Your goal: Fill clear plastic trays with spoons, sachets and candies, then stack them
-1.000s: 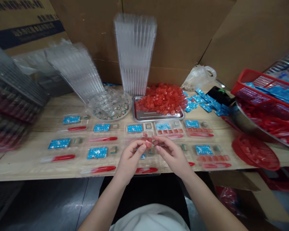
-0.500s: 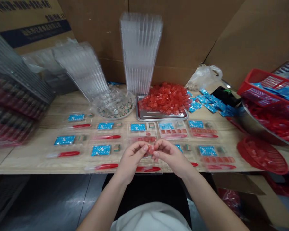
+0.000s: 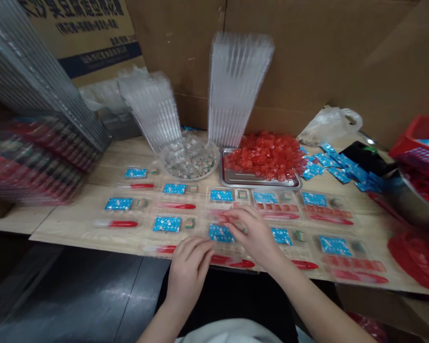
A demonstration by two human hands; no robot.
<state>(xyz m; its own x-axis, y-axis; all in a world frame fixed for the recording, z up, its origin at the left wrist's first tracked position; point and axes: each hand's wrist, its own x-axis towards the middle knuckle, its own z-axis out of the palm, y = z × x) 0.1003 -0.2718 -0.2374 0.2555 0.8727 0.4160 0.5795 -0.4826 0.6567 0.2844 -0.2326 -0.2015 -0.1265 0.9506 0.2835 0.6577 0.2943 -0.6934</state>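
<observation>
Head view, looking forward and down over a wooden table (image 3: pixel 75 221). The right hand (image 3: pixel 253 233) lies over a clear plastic blister tray (image 3: pixel 229 243), its fingers (image 3: pixel 236 216) extended together toward the upper left. Their blurred tips reach a row of small red cubes (image 3: pixel 218 217) in the tray's upper part; whether a cube is pinched between them cannot be told. The row's long axis runs left to right, along the table edge, and the cubes, square in outline, show no pointing direction of their own. A blue sachet (image 3: pixel 220 233) lies just below the fingertips. The left hand (image 3: pixel 189 271) sits lower, at the tray's near edge, fingers together and gently curled, nothing visible in them. Beside it a red-handled stick (image 3: pixel 221 259) lies lengthwise along that edge. Compared with the earlier frames, the two hands no longer meet above the tray around a single red cube: they have parted, and no cube shows between them. Behind, a steel tray (image 3: pixel 259 183) heaped with red cubes (image 3: pixel 266 157) stands beside a round clear dish (image 3: pixel 191 157).
</observation>
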